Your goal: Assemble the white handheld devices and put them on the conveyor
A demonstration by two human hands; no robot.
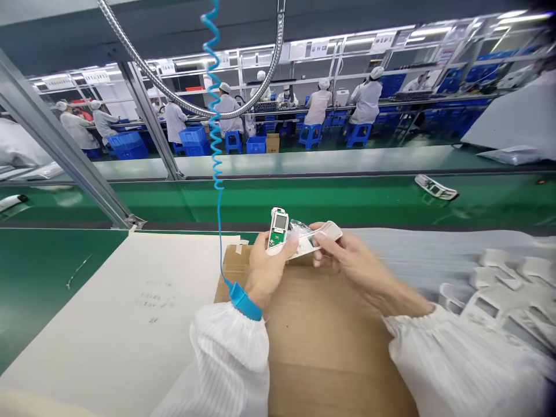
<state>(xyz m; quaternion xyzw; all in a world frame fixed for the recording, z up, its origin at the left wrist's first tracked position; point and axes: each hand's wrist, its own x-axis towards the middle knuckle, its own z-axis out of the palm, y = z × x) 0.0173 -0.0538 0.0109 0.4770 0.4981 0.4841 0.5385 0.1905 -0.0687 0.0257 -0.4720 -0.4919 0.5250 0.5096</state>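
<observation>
Two hands fill the lower middle of the frame, both yours. Your left hand (267, 271) is closed around one white handheld device (278, 227), its small screen and green circuit board showing above your thumb. Your right hand (357, 265) pinches one white plastic casing (329, 233), slightly blurred, and one clear plastic bag (299, 228) sits bunched between the two. Both hands hover above one brown cardboard sheet (319, 341). To its left, one cream sheet (125, 313) with faint writing lies on the green counter (52, 278). One blue wrist strap (245, 301) circles your left wrist, and its blue coiled cord (214, 87) rises to the top of the frame, crossing one steel hose (174, 97). At lower right, a heap of white plastic frames (499, 295), too jumbled to count, lies on grey sheeting (412, 255). One more casing (435, 186) sits on the green conveyor belt (278, 200) at middle right. Beyond it, at least eight co-workers (367, 101) in white smocks and caps work along the far line, among blue crates (193, 142).
</observation>
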